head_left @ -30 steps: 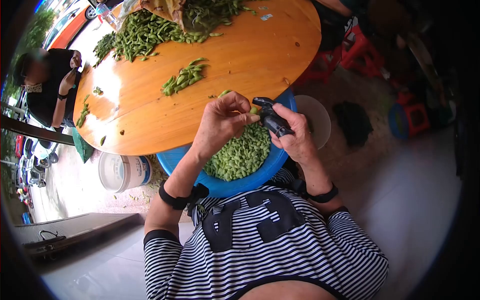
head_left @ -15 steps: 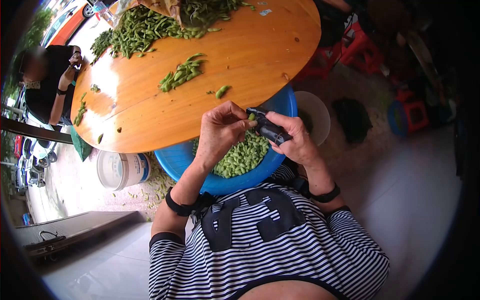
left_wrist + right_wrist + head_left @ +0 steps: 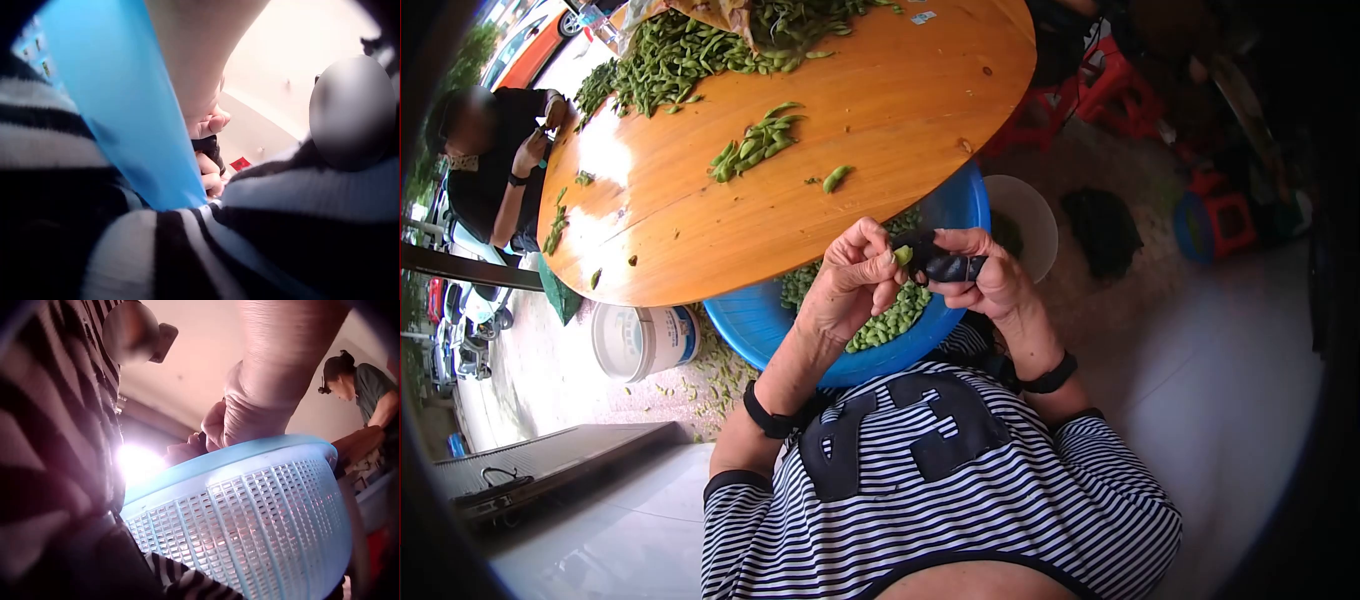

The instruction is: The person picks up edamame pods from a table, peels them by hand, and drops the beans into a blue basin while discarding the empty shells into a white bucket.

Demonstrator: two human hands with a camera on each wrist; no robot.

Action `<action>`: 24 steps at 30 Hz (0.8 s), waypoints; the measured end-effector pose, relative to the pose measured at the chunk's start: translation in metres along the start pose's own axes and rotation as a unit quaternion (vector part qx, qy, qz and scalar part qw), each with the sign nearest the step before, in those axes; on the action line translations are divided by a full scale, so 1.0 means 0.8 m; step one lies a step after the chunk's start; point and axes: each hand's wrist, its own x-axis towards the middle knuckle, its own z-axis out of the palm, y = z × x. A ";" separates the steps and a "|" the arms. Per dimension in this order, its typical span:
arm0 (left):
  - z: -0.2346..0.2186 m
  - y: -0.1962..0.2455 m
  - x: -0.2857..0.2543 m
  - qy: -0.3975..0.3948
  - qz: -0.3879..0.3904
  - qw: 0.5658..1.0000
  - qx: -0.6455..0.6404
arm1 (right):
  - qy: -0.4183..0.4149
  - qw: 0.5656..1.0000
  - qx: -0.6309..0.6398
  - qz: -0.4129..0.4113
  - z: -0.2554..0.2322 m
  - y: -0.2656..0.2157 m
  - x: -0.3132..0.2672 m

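Observation:
Over a blue basket (image 3: 740, 335) of shelled green beans (image 3: 890, 322), the left hand (image 3: 852, 285) pinches a green pod (image 3: 903, 256) between thumb and fingers in the head view. Facing it, the right hand (image 3: 998, 280) grips a black object (image 3: 950, 266), its dark end touching or almost touching the pod. What the black object is, I cannot tell. The left wrist view has the basket's blue wall (image 3: 125, 106) beside the fingers; in the right wrist view the right hand (image 3: 219, 428) is partly hidden behind the basket's rim (image 3: 250, 449).
A wooden table (image 3: 900, 110) bears a large heap of pods (image 3: 670, 65), a small pile (image 3: 755, 143) and a lone pod (image 3: 836, 178). White buckets (image 3: 632, 343) stand left, a pale tub (image 3: 1037, 235) right. Red stools (image 3: 1115, 95) and another person (image 3: 495, 170) are beyond.
Both hands have moved slightly down, staying close together. The pod between them shows more clearly, the black object has turned more level, and a lone pod on the table has come into full view.

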 end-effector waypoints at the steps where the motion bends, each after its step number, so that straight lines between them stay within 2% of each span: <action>1: 0.001 -0.002 0.000 -0.006 -0.006 0.999 -0.033 | -0.013 1.000 0.022 -0.015 0.002 0.001 0.000; 2: 0.003 -0.002 0.001 -0.006 -0.006 0.999 -0.033 | -0.012 1.000 0.023 -0.014 0.003 0.000 -0.001; 4: 0.011 0.000 0.003 0.053 0.016 0.998 0.043 | -0.008 0.995 -0.085 -0.057 0.006 -0.003 -0.001; 5: 0.010 -0.002 0.003 0.053 0.016 0.998 0.043 | -0.008 0.995 -0.085 -0.057 0.013 -0.007 -0.002; 6: 0.008 -0.005 0.003 0.062 0.037 0.991 0.109 | 0.053 0.948 -0.306 -0.076 0.024 -0.012 -0.002; 7: 0.008 -0.006 0.002 0.072 0.057 0.980 0.174 | 0.110 0.849 -0.509 -0.091 0.033 -0.014 -0.001; 8: 0.010 -0.007 0.000 0.074 0.057 0.980 0.174 | 0.109 0.850 -0.508 -0.090 0.037 -0.010 0.000; 10: 0.021 -0.003 -0.004 0.120 0.079 0.937 0.318 | 0.117 0.749 -0.629 -0.173 0.045 -0.003 0.003; 12: 0.022 0.002 -0.006 0.115 0.063 0.940 0.314 | 0.125 0.741 -0.637 -0.173 0.050 -0.003 0.003; 14: 0.022 0.003 -0.007 0.103 0.052 0.942 0.314 | 0.135 0.690 -0.681 -0.204 0.052 -0.002 0.001; 18: 0.009 -0.008 -0.005 0.082 0.064 0.942 0.320 | 0.149 0.676 -0.692 -0.202 0.066 0.001 -0.001; 21: 0.012 -0.011 -0.005 0.083 0.075 0.938 0.327 | 0.175 0.640 -0.717 -0.213 0.063 -0.002 -0.003; 23: 0.021 -0.005 -0.010 0.081 0.028 0.919 0.385 | 0.215 0.627 -0.713 -0.228 0.055 -0.024 -0.011; 24: 0.024 0.004 -0.012 0.081 0.028 0.919 0.386 | 0.252 0.587 -0.736 -0.226 0.053 -0.041 -0.019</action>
